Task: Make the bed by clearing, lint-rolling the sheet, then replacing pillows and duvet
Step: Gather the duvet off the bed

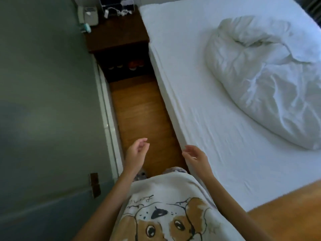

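Note:
A white fitted sheet (205, 94) covers the mattress on the right. On it lies a crumpled white duvet (264, 79), bunched toward the far right side. My left hand (136, 150) hangs over the wooden floor in the gap beside the bed, fingers loosely curled and holding nothing. Beside the mattress's near corner my right hand (195, 156) is relaxed and empty, apart from the sheet. No pillows and no lint roller are in view.
A dark wooden bedside table (116, 35) stands at the head of the gap, with chargers and small devices on top and shoes underneath. A grey-green wall (43, 101) runs along the left. A narrow strip of wooden floor (142, 110) lies between wall and bed.

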### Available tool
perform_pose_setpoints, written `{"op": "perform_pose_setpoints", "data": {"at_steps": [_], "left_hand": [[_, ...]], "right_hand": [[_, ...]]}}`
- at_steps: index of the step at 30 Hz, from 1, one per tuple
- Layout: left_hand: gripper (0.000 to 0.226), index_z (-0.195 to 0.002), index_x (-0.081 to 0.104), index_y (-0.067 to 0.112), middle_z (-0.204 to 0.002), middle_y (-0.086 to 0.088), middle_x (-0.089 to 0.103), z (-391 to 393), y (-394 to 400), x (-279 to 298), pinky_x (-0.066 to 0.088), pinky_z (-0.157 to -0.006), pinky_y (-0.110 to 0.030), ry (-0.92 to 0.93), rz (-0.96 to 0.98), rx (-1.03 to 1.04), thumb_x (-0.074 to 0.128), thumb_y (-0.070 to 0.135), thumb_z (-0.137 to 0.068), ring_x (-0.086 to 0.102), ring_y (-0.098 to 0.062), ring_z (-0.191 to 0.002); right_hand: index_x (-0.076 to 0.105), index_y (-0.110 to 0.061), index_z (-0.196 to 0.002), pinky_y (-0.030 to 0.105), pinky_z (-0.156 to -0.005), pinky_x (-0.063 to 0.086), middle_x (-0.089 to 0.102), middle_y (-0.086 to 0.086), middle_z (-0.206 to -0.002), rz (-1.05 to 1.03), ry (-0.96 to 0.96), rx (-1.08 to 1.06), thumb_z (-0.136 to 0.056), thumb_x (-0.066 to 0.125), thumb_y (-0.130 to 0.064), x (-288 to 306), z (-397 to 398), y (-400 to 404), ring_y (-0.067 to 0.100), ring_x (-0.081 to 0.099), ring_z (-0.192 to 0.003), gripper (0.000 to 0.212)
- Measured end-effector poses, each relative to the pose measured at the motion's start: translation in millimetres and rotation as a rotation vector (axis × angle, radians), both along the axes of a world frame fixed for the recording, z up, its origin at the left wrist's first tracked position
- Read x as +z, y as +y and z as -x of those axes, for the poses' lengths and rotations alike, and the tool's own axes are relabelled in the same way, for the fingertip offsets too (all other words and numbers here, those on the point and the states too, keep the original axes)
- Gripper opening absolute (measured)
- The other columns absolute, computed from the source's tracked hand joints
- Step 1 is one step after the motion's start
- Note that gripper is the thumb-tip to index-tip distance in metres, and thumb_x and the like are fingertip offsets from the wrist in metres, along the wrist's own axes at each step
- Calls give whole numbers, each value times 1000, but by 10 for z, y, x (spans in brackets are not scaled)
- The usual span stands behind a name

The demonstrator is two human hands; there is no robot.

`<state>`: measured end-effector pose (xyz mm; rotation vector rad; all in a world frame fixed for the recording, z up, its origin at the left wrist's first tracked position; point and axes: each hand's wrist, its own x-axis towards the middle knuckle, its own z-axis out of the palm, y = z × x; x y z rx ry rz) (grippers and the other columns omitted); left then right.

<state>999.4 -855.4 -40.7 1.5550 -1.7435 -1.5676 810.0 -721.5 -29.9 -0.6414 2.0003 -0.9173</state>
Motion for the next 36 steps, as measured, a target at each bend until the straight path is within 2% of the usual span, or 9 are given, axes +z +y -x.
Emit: {"op": "perform_pose_setpoints", "data": {"at_steps": [5,13,16,20,24,28,29,33,36], "left_hand": [[16,-114,59,29,-104,9,66,338,-923,111,50,-82,-19,47,-33,-169,52,28,-99,62,-5,-97],[15,-110,60,31,-102,8,67,1220,-2078,-113,52,-84,-23,14,-81,-412,55,24,-98,62,-6,-97],[15,-110,60,30,-101,6,67,1791,-2614,-229,52,-81,-21,-7,-59,-486,56,22,-97,62,-6,-95],[16,-112,61,23,-100,3,67,2754,-3370,-252,49,-76,-16,-70,-9,-531,56,18,-97,62,-10,-95],[21,-118,62,17,-104,1,66,3793,-3997,-143,50,-79,-17,-144,-30,-635,57,17,-97,62,-11,-98],[21,-116,64,18,-98,5,66,4796,-4415,-216,47,-72,-10,-209,31,-808,59,14,-96,60,-5,-91],[21,-115,64,18,-98,6,66,5057,-4500,-277,48,-73,-11,-221,55,-860,59,13,-95,61,-6,-91],[25,-119,62,20,-102,9,65,6098,-4739,-738,54,-83,-30,-296,125,-1117,60,16,-94,63,-8,-94],[28,-121,62,18,-105,5,66,6941,-4782,-1250,53,-85,-35,-332,204,-1290,60,18,-93,64,-13,-92]], "right_hand": [[59,-24,-123,24,-89,52,64,-11,-109,-39,-14,-152,-92,62,-26,98,23,-623,1,61,-98,32],[59,-27,-113,19,-81,53,64,-17,-101,-46,0,-330,-89,67,-25,-112,695,-1572,-4,62,-89,25],[60,-24,-114,24,-86,52,65,-8,-105,-5,14,-350,-90,66,-21,-315,1233,-2026,0,62,-92,25],[60,-22,-117,26,-86,52,65,-5,-108,31,-26,-407,-90,66,-21,-485,2128,-2774,2,62,-94,28],[60,-20,-120,29,-89,51,65,-5,-110,56,-64,-490,-89,66,-24,-448,2994,-3445,7,62,-96,31],[59,-17,-124,32,-92,50,66,-2,-113,39,-45,-597,-89,67,-26,-475,3802,-3805,11,62,-101,37],[58,-17,-126,33,-93,49,65,-3,-115,20,-29,-623,-89,67,-28,-530,4005,-3849,11,61,-103,40],[54,-17,-131,31,-95,46,63,-2,-122,-137,58,-745,-90,65,-31,-977,4714,-3835,13,58,-110,45],[57,-13,-129,30,-95,40,62,3,-126,-258,198,-819,-89,66,-27,-1464,5207,-3797,22,57,-115,43]]}}
